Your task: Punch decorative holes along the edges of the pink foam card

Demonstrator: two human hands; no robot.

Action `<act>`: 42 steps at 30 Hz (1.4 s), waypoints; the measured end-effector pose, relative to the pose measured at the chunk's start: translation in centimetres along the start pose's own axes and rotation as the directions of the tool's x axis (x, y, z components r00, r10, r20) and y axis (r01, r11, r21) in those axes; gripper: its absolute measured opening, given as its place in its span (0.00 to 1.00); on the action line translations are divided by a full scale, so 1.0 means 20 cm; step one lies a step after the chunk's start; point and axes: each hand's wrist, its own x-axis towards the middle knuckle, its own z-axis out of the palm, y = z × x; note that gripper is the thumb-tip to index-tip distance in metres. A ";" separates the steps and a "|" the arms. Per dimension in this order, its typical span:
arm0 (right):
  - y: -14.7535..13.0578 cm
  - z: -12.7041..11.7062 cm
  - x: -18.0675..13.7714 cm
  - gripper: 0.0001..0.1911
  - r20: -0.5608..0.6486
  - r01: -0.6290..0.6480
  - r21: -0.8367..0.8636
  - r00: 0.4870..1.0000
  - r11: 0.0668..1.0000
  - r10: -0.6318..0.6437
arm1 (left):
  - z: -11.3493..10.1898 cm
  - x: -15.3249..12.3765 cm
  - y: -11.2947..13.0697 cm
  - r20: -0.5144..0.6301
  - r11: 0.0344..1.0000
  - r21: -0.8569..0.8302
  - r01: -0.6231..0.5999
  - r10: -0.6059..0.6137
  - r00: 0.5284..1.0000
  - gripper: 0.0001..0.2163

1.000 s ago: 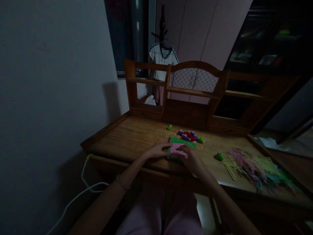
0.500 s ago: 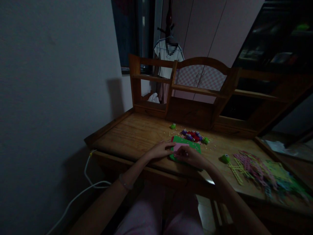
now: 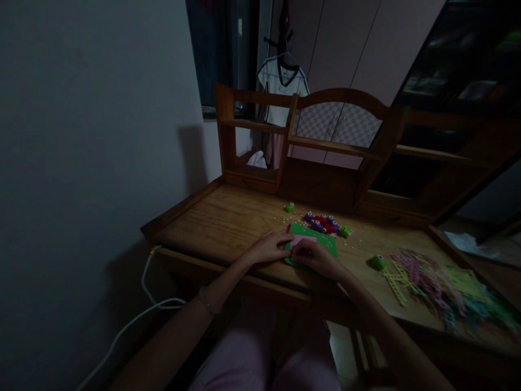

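Note:
A green sheet (image 3: 325, 239) lies on the desk near its front edge, with small pale pieces dotted over it and a strip of red at its left corner. On top of it is a smaller pink sheet (image 3: 300, 238). My left hand (image 3: 268, 247) lies with fingers stretched out over the left edge of these sheets. My right hand (image 3: 316, 257) has its fingers curled together at the pink sheet's right part, seeming to pinch it; the fingertips are partly hidden and dim.
Behind the sheets sit several red and purple goggle-eyed toys (image 3: 323, 222), among scattered tiny bits. Green ones stand at the back (image 3: 289, 207) and right (image 3: 377, 262). Colourful lattice strips (image 3: 435, 282) are heaped at right. A wooden shelf unit (image 3: 254, 172) closes the desk's back.
My right hand's fingers have shifted slightly left over the pink sheet and lie lower on it. My left hand stays in nearly the same place. The whole view has moved a little.

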 end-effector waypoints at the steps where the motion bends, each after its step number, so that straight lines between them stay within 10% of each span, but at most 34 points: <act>1: 0.01 0.01 0.00 0.11 -0.012 -0.003 0.012 1.000 1.000 0.003 | 0.00 0.00 0.00 -0.002 1.000 0.008 0.010 -0.010 1.000 0.24; 42: 0.02 -0.10 -0.10 0.18 0.012 -0.059 0.052 0.998 0.997 0.059 | -0.01 -0.02 0.02 0.045 0.996 0.075 0.045 -0.049 0.998 0.27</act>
